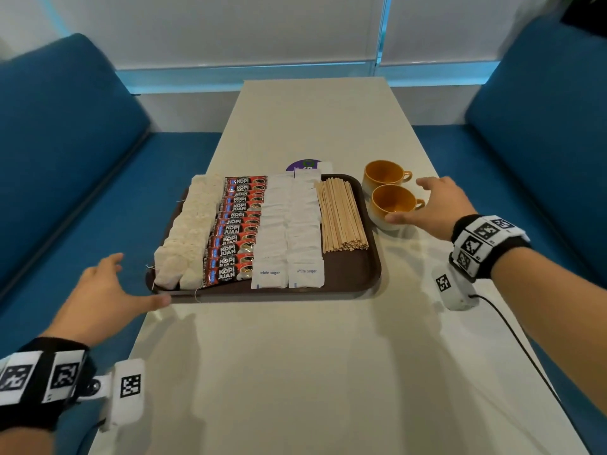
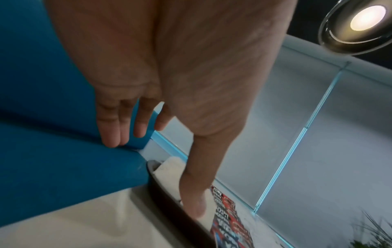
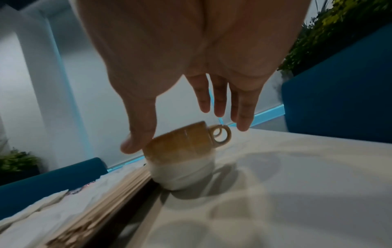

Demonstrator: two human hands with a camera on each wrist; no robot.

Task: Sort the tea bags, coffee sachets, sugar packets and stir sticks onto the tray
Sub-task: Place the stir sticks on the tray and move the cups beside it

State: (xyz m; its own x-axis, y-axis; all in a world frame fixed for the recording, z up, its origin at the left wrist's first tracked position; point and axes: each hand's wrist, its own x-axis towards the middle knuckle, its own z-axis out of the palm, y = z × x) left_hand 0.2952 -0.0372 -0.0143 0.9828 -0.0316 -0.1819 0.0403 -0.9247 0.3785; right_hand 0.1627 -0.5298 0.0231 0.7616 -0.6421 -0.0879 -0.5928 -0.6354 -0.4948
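Observation:
A dark brown tray (image 1: 356,279) on the white table holds rows running front to back: tea bags (image 1: 193,231) on the left, red coffee sachets (image 1: 238,229), white sugar packets (image 1: 289,231), and wooden stir sticks (image 1: 341,215) on the right. My left hand (image 1: 120,287) is spread open at the tray's near left corner, its thumb (image 2: 195,206) on the rim (image 2: 167,196) beside the tea bags (image 2: 169,167). My right hand (image 1: 430,205) is open over the nearer orange cup (image 1: 392,203), holding nothing. Its thumb (image 3: 135,139) sits by the cup's side (image 3: 182,161); I cannot tell whether it touches.
A second orange cup (image 1: 386,174) stands behind the first, right of the tray. A purple round sticker (image 1: 302,165) lies behind the tray. Blue sofas (image 1: 65,142) (image 1: 542,126) flank the table (image 1: 295,372). A black cable (image 1: 512,336) trails from my right wrist.

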